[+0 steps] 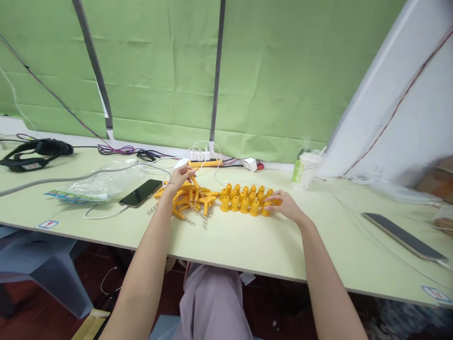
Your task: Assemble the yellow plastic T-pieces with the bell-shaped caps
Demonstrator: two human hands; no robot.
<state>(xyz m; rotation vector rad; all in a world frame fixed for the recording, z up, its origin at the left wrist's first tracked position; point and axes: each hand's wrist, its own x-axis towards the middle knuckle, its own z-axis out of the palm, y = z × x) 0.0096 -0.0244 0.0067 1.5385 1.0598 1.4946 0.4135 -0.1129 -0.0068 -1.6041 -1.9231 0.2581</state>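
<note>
My left hand (181,177) is over a pile of yellow T-shaped handles with metal corkscrew spirals (184,202). Its fingers are bent around the upper end of one handle (194,182), which stands up from the pile. To the right, several yellow bell-shaped plastic sleeves (244,205) stand upright in close rows, narrow end up. My right hand (286,206) is at the right end of these rows. Its thumb and fingers close around the end sleeve (266,209) of the front row, hiding part of the sleeves behind.
A black phone (141,193) and a clear plastic bag (102,186) lie left of the pile. Behind are a yellow power strip (207,163) and cables. A lidded drink cup (307,169) stands back right; another phone (403,236) lies near the right edge. A headset (35,153) sits far left.
</note>
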